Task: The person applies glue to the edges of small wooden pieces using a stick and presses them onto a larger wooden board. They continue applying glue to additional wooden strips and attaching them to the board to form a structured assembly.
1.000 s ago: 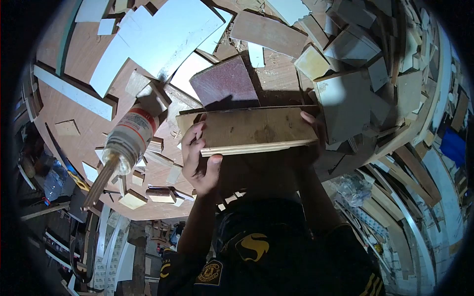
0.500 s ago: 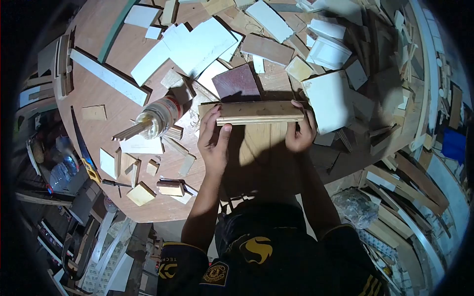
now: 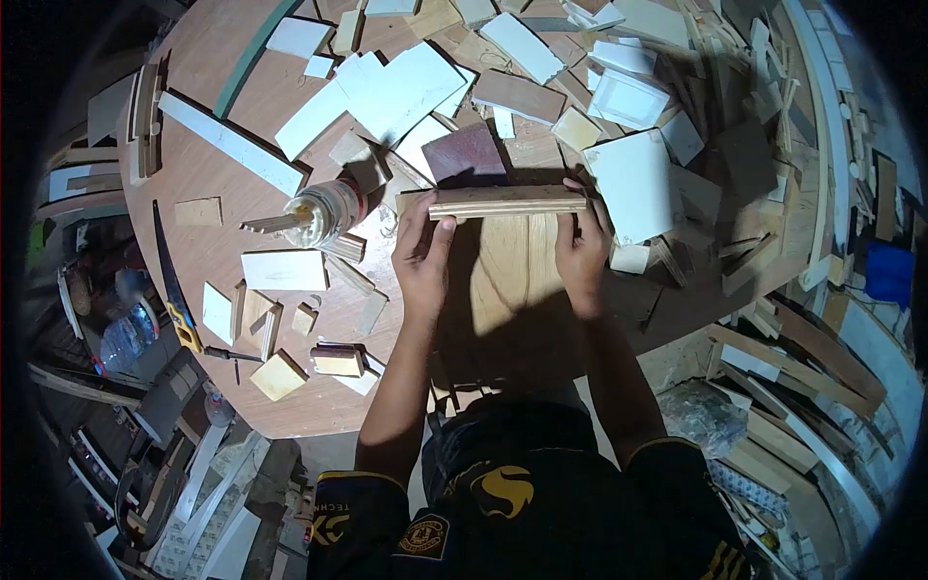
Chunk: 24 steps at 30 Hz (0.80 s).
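A plywood piece (image 3: 507,207) is held crosswise at both ends, its layered edge facing me. My left hand (image 3: 422,259) grips its left end, thumb at the near edge and fingers over the side. At the other end, my right hand (image 3: 582,253) is closed on it, fingertips at the far corner. Below the piece lies a wooden board (image 3: 503,266) with wavy grain, partly in the shadow of my arms. A maroon block (image 3: 466,155) sits just beyond the plywood, and a white panel (image 3: 628,188) is right of my right hand.
Left of my left hand stands a jar (image 3: 333,211) with sticks poking out. A handsaw (image 3: 168,271) lies at the table's left edge, near a thin dark tool (image 3: 232,355). White offcuts (image 3: 391,92) and other wood scraps cover the far side and right.
The plywood has tipped slightly, showing less of its top face, and both hands have shifted a little farther away with it. The camera view has moved slightly. Both grips stay.
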{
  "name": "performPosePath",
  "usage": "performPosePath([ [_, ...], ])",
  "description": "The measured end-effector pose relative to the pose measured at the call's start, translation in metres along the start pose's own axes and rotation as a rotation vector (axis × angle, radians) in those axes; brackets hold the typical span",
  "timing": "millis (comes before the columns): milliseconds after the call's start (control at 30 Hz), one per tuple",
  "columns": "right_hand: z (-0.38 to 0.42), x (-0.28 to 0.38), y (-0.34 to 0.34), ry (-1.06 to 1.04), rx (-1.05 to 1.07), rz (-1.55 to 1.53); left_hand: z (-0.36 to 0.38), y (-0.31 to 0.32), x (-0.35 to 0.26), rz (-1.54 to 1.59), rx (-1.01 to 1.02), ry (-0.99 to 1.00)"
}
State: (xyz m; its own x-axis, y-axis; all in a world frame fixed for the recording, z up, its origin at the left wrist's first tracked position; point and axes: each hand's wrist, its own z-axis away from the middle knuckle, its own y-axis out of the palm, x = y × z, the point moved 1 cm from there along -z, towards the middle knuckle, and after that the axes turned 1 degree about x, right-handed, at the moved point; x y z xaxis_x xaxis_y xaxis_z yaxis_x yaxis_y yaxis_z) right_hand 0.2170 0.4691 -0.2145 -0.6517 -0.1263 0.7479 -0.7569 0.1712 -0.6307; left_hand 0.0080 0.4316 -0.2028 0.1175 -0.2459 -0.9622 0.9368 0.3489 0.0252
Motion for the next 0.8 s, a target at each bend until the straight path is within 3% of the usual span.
performPosePath([
  [633,0.004,0.001,0.0,-0.061,-0.079,0.016,-0.001,0.003,-0.003,-0.006,-0.001,0.059],
  [700,0.007,-0.005,0.0,0.051,0.026,0.054,-0.002,0.003,-0.003,-0.016,0.008,0.093],
  [800,0.008,-0.008,0.001,0.03,0.005,0.049,-0.002,0.004,-0.002,0.04,-0.006,0.045],
])
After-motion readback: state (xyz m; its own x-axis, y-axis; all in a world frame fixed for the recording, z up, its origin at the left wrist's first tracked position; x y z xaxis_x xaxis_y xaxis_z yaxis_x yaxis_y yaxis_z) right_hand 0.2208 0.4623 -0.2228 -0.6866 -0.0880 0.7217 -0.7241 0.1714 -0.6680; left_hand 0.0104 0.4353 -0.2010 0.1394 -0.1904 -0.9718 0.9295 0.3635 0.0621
